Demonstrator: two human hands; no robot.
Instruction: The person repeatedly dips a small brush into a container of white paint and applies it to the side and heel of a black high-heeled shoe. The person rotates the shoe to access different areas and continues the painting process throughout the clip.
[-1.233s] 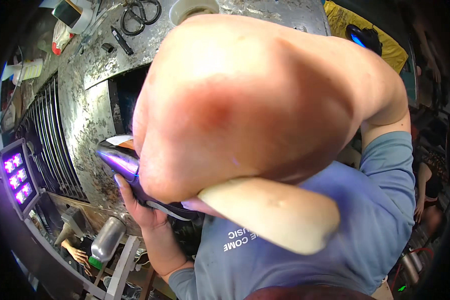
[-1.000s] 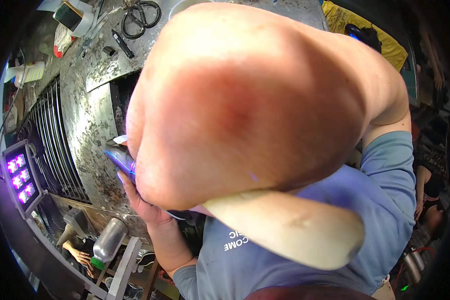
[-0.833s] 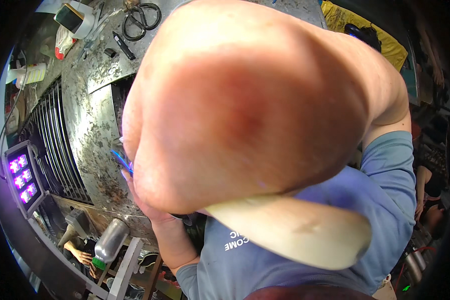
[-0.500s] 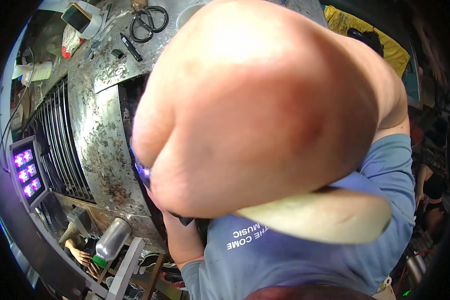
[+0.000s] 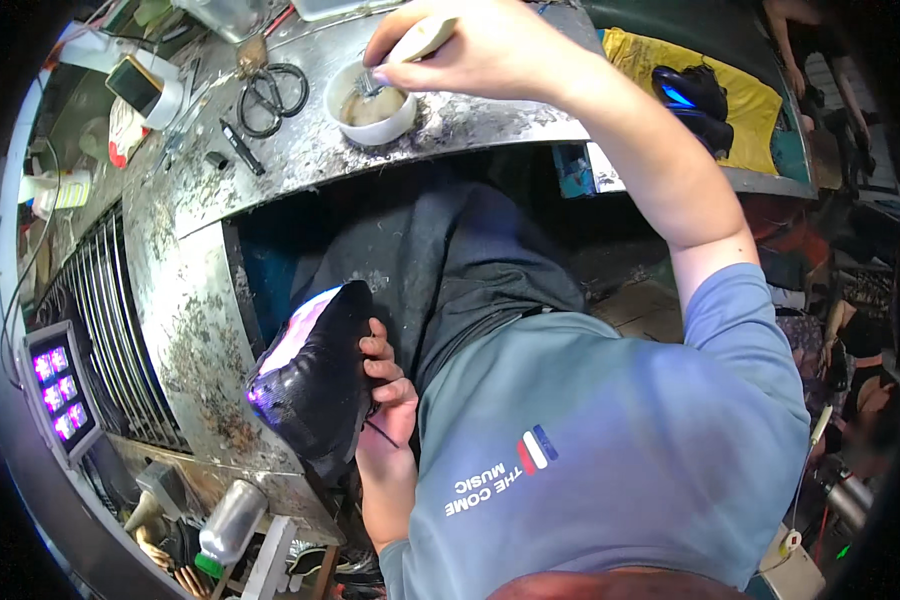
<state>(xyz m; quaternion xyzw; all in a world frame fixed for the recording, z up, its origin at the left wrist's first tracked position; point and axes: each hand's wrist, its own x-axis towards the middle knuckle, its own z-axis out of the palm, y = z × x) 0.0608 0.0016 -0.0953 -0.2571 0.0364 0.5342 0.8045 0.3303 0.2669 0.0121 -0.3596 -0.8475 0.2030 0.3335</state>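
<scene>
My left hand (image 5: 390, 385) is wrapped round a black shoe (image 5: 320, 400), its fingers along the near side. The shoe is tilted beside my left thigh, and its far face glows pink-white under purple light. Up at the bench, my right hand (image 5: 470, 50) grips a brush (image 5: 425, 38) by its pale, wide handle. The brush's head is down inside a white bowl (image 5: 382, 132) that holds a cloudy, pale brownish liquid. My fingers partly cover the brush head. The bowl stands near the front edge of the stained metal bench (image 5: 300, 165).
Left of the bowl lie black-handled scissors (image 5: 270, 100) and a black marker pen (image 5: 241, 147). A purple-lit lamp panel (image 5: 62, 390) stands at far left beside a metal grille (image 5: 120, 320). More black shoes (image 5: 695, 105) rest on a yellow cloth (image 5: 625, 65) at right. A bottle (image 5: 232, 520) sits lower left.
My right hand, which filled much of the view close up, has moved away to the bowl with the brush. The black shoe in my left hand, mostly hidden before, now shows.
</scene>
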